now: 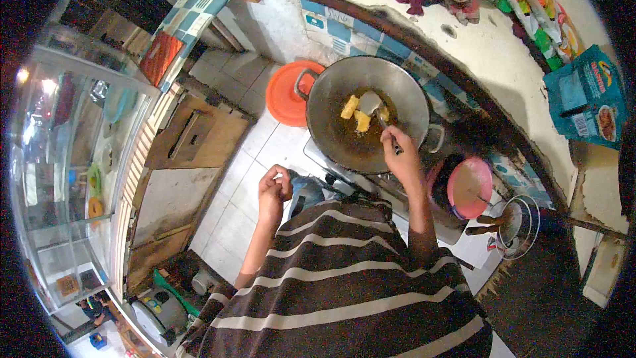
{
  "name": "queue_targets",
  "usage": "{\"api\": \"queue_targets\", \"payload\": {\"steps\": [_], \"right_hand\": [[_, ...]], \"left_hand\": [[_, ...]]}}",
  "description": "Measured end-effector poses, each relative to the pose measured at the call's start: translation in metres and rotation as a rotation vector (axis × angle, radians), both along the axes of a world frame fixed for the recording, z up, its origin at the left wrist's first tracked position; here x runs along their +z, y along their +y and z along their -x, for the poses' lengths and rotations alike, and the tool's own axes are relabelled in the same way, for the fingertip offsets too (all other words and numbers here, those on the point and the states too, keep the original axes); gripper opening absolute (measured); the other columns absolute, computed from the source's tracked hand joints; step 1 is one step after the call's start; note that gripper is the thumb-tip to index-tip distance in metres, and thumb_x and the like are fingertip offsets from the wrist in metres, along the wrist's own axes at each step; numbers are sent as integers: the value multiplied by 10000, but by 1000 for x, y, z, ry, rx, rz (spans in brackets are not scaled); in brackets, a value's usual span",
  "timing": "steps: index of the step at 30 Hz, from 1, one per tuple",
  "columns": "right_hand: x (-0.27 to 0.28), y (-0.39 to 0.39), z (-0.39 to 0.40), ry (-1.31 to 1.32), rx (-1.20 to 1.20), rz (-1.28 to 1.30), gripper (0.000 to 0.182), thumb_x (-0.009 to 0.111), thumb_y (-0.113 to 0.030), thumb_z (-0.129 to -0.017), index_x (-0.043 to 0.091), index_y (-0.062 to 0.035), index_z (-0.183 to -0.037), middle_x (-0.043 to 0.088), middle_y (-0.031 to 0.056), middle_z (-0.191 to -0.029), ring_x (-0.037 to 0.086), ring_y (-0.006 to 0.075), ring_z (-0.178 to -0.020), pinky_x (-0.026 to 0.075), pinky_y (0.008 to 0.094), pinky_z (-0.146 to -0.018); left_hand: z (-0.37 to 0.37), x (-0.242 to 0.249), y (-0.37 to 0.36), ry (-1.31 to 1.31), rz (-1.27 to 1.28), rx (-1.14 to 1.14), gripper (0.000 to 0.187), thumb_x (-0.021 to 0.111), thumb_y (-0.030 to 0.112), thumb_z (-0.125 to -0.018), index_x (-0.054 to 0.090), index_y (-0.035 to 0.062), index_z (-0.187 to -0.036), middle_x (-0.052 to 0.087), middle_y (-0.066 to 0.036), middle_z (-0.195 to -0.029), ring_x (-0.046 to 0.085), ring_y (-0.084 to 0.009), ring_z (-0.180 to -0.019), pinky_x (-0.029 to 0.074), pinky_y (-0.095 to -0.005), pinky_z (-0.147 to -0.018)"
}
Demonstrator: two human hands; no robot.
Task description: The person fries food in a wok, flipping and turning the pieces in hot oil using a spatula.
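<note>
My right hand (402, 154) is wrapped round the handle of a metal spatula (370, 102), whose blade rests in a large wok (326, 134). Several golden-yellow fried pieces (362, 120) lie in brownish oil at the wok's bottom, close around the blade. To the left, in front of my body, my left hand (274, 187) hovers with its fingers curled in. Nothing shows in it, and it touches neither the wok nor any other object.
Under the wok stands a stove (319, 154). An orange lid or tub (286, 93) is behind its left handle. At right are a pink bowl (470, 187) of pale liquid and a wire strainer (514, 224). A glass display case (66, 159) borders the left; a teal packet (585, 96) is on the ledge.
</note>
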State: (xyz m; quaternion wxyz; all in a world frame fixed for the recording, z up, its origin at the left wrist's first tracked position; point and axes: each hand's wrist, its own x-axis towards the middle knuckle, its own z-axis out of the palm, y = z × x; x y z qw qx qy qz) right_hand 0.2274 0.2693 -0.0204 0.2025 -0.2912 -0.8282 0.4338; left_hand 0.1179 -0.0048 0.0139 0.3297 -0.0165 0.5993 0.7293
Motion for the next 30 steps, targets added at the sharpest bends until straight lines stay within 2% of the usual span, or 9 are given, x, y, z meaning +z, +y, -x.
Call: {"api": "queue_targets", "payload": {"steps": [1,3,4,8,12,14,17,20,30], "right_hand": [[0,6,2,-31,0,64,156,546,-168,-895,569,-18,-930,619,115,-863,596,234,-847,449,324,-795],[1,5,-4,-116,0,200,259,562,-230,-888,602,-41,-1061,635,179,-1014,607,309,-976,459,367,-859],[-5,1,-6,-69,-70,144,251,572,-222,-878,611,-36,-1041,644,179,-982,612,319,-953,464,373,-849],[-4,5,-6,-114,-14,166,231,587,-216,-867,627,-29,-996,655,160,-969,615,317,-946,465,367,-853],[-17,6,-2,-112,-53,104,195,583,-197,-863,624,-33,-958,659,138,-961,615,300,-946,466,359,-853],[-5,5,2,-125,-24,162,179,578,-188,-861,621,-37,-948,658,127,-957,615,285,-946,466,352,-851],[-24,11,5,-121,-42,217,159,569,-174,-860,621,-52,-947,654,111,-948,614,260,-946,456,338,-862],[-39,6,8,80,-98,100,138,511,-121,-902,540,-11,-825,569,27,-731,542,126,-751,428,262,-755],[-22,3,11,49,-119,122,162,543,-170,-907,589,-16,-888,613,25,-781,556,117,-758,438,254,-741]], "left_hand": [[0,-1,3,-12,62,26,231,337,-78,-670,467,65,-798,322,53,-509,244,-50,-447,163,-230,-438],[3,-1,0,29,-25,-34,247,317,-74,-659,467,65,-796,313,60,-507,238,-45,-448,156,-225,-443],[2,4,4,11,-45,-23,246,318,-79,-662,468,63,-796,315,59,-508,233,-44,-447,154,-223,-443],[1,6,4,12,-41,-7,245,328,-95,-674,472,58,-800,328,56,-511,224,-44,-446,152,-222,-440],[1,4,4,16,-68,-18,246,330,-104,-685,474,58,-803,342,51,-513,233,-45,-450,156,-226,-439],[1,6,5,11,-63,-17,248,333,-107,-684,474,59,-804,345,50,-513,239,-45,-453,157,-227,-439],[3,5,5,-2,-6,-4,241,338,-102,-688,473,58,-807,345,49,-514,243,-45,-453,155,-225,-438],[4,2,1,-9,-41,-5,240,339,-99,-687,472,58,-812,346,47,-516,243,-45,-453,154,-223,-436],[2,4,0,6,-68,1,245,327,-93,-673,466,60,-805,343,46,-515,248,-48,-453,157,-220,-439]]}}
